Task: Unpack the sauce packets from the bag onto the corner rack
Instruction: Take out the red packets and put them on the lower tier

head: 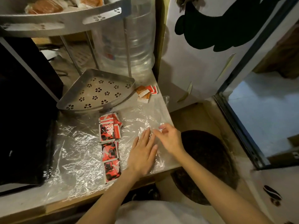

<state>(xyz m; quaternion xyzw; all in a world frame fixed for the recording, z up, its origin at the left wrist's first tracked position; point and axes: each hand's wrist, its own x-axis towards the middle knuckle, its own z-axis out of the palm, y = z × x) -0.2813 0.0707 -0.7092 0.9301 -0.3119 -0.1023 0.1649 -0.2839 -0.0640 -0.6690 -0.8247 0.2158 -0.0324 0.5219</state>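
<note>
A clear, crinkled plastic bag (pixel 80 152) lies spread flat over the counter. Several red-and-black sauce packets (pixel 110 143) sit in a column on or inside it; I cannot tell which. My left hand (pixel 142 152) rests flat on the bag to the right of the packets, fingers straight. My right hand (pixel 168 138) pinches the bag's film near the counter's right edge. The corner rack's lower shelf (pixel 68 101), metal with flower-shaped holes, holds nothing. A few orange and red packets (pixel 145 92) lie on the counter beside the shelf's right corner.
The rack's upper shelf (pixel 48 21) holds orange packets. A large clear water bottle (pixel 129 46) stands behind the rack. A black appliance (pixel 24 126) fills the left side. A dark round mat (pixel 208 165) lies on the floor to the right of the counter.
</note>
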